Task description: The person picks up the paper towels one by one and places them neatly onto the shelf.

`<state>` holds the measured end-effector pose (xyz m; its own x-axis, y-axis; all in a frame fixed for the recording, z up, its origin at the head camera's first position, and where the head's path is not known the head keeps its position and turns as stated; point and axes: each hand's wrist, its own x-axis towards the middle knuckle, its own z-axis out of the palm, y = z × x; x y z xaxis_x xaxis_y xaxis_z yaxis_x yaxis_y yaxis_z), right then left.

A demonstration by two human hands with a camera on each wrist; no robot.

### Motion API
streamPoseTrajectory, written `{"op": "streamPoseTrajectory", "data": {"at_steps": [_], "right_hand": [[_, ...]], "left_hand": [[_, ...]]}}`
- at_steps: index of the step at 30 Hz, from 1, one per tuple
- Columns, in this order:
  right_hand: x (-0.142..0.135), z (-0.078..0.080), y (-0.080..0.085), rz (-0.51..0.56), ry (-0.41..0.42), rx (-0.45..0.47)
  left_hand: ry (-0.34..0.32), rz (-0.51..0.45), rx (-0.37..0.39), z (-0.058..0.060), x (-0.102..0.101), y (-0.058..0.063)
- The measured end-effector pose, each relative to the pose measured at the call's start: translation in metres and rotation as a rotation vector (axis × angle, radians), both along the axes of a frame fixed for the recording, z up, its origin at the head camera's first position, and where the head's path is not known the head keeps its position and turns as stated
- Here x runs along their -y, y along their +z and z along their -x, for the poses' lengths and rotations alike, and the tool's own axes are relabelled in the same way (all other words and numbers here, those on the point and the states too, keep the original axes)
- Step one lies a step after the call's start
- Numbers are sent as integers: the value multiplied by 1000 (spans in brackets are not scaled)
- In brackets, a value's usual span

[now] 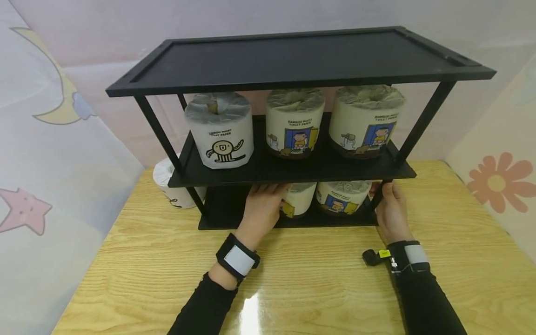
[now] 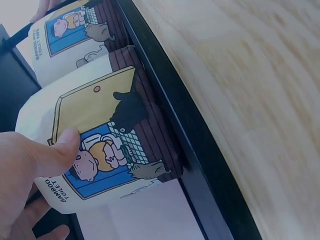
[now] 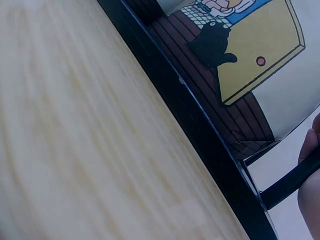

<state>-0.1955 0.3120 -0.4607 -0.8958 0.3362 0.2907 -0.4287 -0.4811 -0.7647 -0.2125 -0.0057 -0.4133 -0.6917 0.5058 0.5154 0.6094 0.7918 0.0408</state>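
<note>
My left hand (image 1: 261,209) reaches under the middle board of a black rack (image 1: 293,174). In the left wrist view its thumb lies on the printed front of a toilet paper roll (image 2: 95,145), and the fingers go round the roll's side. A second toilet paper roll (image 1: 343,197) stands to the right on the same lower board. My right hand (image 1: 393,211) is at the rack's right end, beside the corner post (image 3: 290,182), which crosses in front of it. Fingertips show near that second roll, but whether they touch it or the post cannot be told.
On the middle board stand three wrapped rolls: a white one (image 1: 219,135), a cream one (image 1: 295,123) and another cream one (image 1: 366,121). A further roll (image 1: 173,186) lies tilted on the wooden table (image 1: 310,279) left of the rack. The rack's top board (image 1: 293,56) overhangs them.
</note>
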Motion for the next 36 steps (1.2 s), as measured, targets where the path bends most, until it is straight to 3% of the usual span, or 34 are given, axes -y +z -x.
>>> {"op": "streamPoseTrajectory", "data": {"at_steps": [10, 26, 36], "right_hand": [[-1, 0, -2, 11, 5, -8], [0, 1, 0, 21, 3, 23], [1, 0, 0, 20, -3, 26]], "left_hand": [[19, -1, -19, -3, -7, 0], [9, -20, 10, -7, -19, 0], [84, 34, -34, -7, -30, -2]]}}
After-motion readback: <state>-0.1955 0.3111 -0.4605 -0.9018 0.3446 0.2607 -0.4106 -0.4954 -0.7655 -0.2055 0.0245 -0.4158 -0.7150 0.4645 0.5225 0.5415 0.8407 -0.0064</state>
